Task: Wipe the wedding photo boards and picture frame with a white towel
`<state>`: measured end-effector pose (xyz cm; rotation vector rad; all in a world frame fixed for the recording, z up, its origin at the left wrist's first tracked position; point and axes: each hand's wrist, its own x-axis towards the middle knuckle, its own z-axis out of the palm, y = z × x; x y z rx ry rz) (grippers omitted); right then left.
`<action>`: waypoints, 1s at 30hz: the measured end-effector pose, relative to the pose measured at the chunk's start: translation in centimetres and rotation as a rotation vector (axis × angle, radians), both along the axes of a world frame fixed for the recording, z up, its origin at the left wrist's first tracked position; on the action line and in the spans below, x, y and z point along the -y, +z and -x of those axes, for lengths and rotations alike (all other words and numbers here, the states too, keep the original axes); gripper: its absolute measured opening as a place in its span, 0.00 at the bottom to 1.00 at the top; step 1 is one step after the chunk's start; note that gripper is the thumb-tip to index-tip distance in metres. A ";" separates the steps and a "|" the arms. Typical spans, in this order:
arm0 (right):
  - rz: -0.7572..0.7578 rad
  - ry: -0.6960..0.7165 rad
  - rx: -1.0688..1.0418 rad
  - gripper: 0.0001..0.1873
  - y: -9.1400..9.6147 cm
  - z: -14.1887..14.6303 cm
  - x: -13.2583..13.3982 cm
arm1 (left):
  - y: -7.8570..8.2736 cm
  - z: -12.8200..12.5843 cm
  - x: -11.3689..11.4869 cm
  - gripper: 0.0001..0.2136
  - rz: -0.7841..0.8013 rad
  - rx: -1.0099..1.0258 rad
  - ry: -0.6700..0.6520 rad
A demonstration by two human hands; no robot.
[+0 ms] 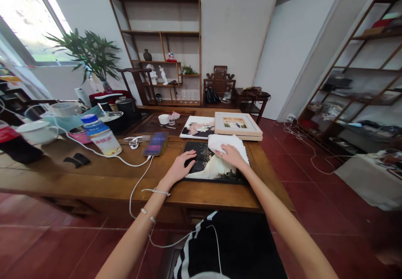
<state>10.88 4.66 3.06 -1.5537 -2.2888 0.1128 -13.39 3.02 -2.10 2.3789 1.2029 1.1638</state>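
Dark print (204,171) flat on the wooden table (119,180), along the surface's near edge, toward its near right corner. Pale, gown-like shape across its lower part.

Left hand (182,164): palm down at the print's left edge, fingers spread and reaching onto its dark area; nothing gripped. Pale bands on wrist and forearm.

Right hand (233,156): on a white cloth (234,140) lying bunched over the print's far right corner. Fingers bent onto the cloth; cannot tell whether they pinch a fold or only press.

Just beyond the cloth, by the surface's right edge: pale-framed picture (235,122), lying flat on another pale frame. To its left, a white-edged print (197,127), also flat.

Left of the dark print, apart from it: phone (156,143), white cable (137,187) plugged into its near end, part of the cable hanging over the near edge. Shiny metal piece (134,143) beside the phone. Further left: blue-capped bottle (103,140) standing, with two small black pieces (77,160) near it; then a white mug (37,132) and, near the surface's left end, a bottle of dark drink (20,145).

Toward the far edge, about mid-surface: small white cup (163,119).
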 end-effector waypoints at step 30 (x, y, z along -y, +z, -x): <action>0.036 0.094 -0.006 0.13 0.8 3.0 -1.6 | 0.0 0.0 0.0 0.12 0.009 0.035 -0.006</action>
